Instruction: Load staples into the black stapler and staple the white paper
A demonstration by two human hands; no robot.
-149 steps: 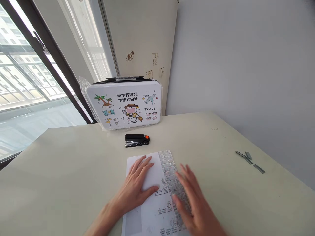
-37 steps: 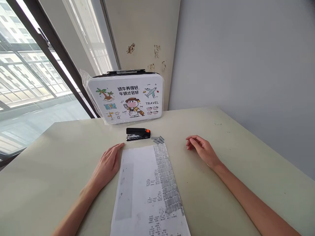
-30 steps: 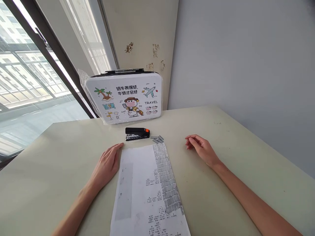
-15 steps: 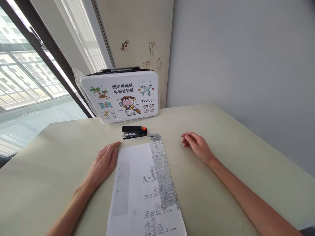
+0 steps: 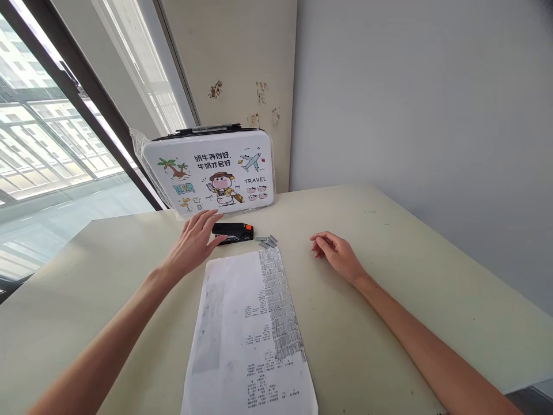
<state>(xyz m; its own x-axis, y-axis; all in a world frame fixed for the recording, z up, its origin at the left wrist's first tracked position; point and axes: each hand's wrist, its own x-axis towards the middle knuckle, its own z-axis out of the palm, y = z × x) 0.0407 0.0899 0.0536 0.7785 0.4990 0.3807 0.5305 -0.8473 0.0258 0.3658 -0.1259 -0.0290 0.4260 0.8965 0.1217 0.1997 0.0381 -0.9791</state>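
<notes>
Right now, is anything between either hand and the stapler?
Loose grey staple strips lie between the right hand and the stapler, beside its orange-marked end. Nothing visible separates the left hand from it; that hand overlaps the other end in view, though contact is unclear.

On the white rectangular suitcase in clear plastic wrap (image 5: 203,185), black at the handle (image 5: 209,129), and across the front, many printed colours: green and brown for the palm trees (image 5: 176,171), light blue for the airplane (image 5: 252,162), yellow and brown for the clothed cow (image 5: 223,190), black for the lettering (image 5: 213,161). On the black oblong stapler (image 5: 237,232), one bright patch of orange. For the small flat metal staple strips (image 5: 265,239), dull grey. On the long white paper sheet (image 5: 237,323), a pale grey rectangle, black lines of small print, and dense rows of short dark strokes along the right side. On the broad smooth tabletop (image 5: 380,265), pale greenish cream.
</notes>
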